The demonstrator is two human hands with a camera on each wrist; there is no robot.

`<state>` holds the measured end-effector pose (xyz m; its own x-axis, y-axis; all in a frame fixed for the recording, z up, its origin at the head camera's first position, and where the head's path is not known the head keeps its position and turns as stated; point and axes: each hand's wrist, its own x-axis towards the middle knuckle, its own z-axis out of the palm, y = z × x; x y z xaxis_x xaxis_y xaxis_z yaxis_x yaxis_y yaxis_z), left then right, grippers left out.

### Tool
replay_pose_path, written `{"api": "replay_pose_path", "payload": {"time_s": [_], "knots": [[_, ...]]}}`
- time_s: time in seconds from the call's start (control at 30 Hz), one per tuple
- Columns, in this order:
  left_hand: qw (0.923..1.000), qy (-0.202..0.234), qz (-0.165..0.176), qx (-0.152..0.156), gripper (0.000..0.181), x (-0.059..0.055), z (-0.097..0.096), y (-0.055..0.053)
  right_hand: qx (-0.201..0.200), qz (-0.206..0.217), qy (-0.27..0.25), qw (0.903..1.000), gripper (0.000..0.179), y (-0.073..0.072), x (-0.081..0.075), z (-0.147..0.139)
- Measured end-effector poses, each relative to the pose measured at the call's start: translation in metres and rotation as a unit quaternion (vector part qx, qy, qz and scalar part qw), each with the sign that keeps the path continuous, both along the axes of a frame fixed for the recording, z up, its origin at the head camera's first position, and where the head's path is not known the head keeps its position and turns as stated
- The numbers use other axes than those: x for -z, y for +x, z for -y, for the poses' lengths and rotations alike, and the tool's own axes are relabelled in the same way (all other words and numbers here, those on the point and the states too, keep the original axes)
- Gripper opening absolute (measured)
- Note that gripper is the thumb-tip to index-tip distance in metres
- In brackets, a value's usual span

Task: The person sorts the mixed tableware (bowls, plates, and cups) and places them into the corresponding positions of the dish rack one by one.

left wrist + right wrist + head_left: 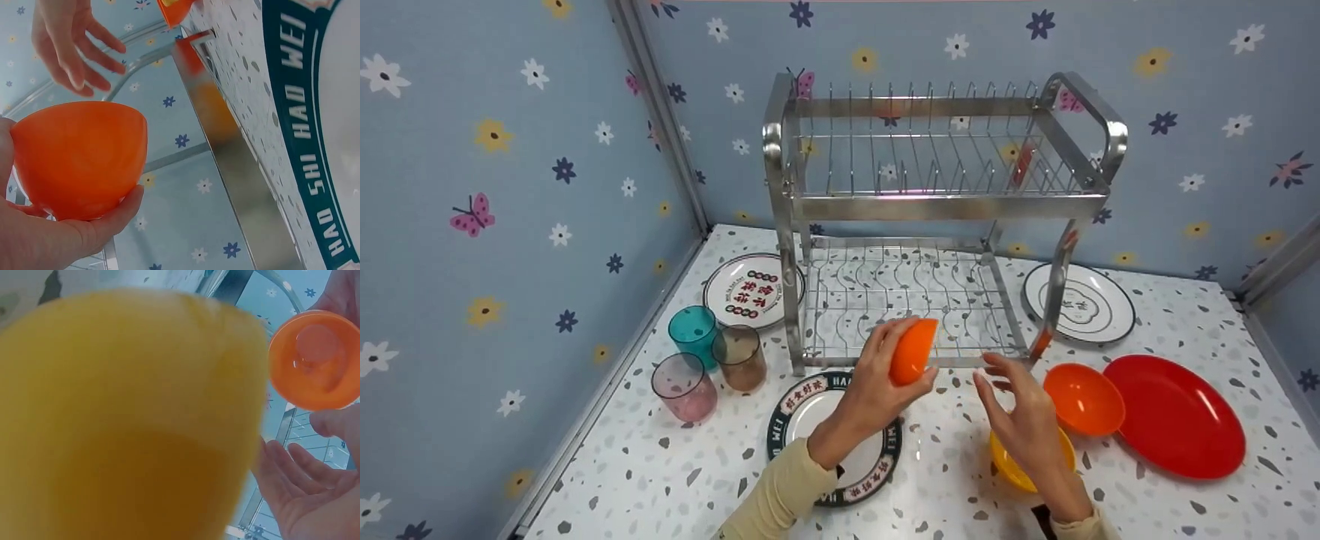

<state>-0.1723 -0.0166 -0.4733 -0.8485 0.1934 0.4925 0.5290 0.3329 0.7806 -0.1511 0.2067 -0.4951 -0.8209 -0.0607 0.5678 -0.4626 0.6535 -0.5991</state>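
Observation:
My left hand [870, 390] grips a small orange bowl [913, 352], thumb on one side and fingers on the other. The bowl is tipped on its side in front of the dish rack [952, 208], its open face toward my right hand. My right hand [1027, 420] has relaxed, spread fingers with nothing between them. It is a short way to the right of the held bowl. Beneath the right hand is a yellow bowl [1011, 466], partly hidden by the wrist and filling much of the right wrist view. A second orange bowl [1084, 400] rests just beyond it.
A red oval plate [1185, 420] lies at the right. A dark-rimmed plate [780, 409] is under my left forearm. Teal, brown and pink cups [684, 394] cluster at left. White plates [750, 296] [1099, 311] flank the two-tier metal rack. Patterned panels [525, 225] enclose the table.

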Motion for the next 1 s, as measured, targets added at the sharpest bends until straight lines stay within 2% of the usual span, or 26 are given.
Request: {"api": "replay_pose_path", "payload": {"time_s": [0.3,0.4,0.67,0.83,1.0], "knots": [[0.9992,0.003,-0.004,-0.039,0.065,-0.003,0.009,-0.02,0.011,0.004,0.021,0.9997,0.043,0.003,0.008,-0.015],[0.9985,0.005,-0.007,-0.054,0.065,-0.003,0.01,-0.027,0.02,0.016,0.029,0.9993,0.043,0.004,0.011,-0.021],[0.9937,0.015,-0.022,-0.109,0.063,-0.004,0.013,-0.049,0.064,0.083,0.057,0.9929,0.046,0.011,0.016,-0.037],[0.9896,0.026,-0.018,-0.14,0.063,-0.005,0.015,-0.059,0.075,0.089,0.055,0.9917,0.045,0.016,0.019,-0.046],[0.9874,0.028,-0.014,-0.155,0.064,-0.005,0.018,-0.069,0.084,0.097,0.065,0.9897,0.046,0.021,0.021,-0.052]]}}
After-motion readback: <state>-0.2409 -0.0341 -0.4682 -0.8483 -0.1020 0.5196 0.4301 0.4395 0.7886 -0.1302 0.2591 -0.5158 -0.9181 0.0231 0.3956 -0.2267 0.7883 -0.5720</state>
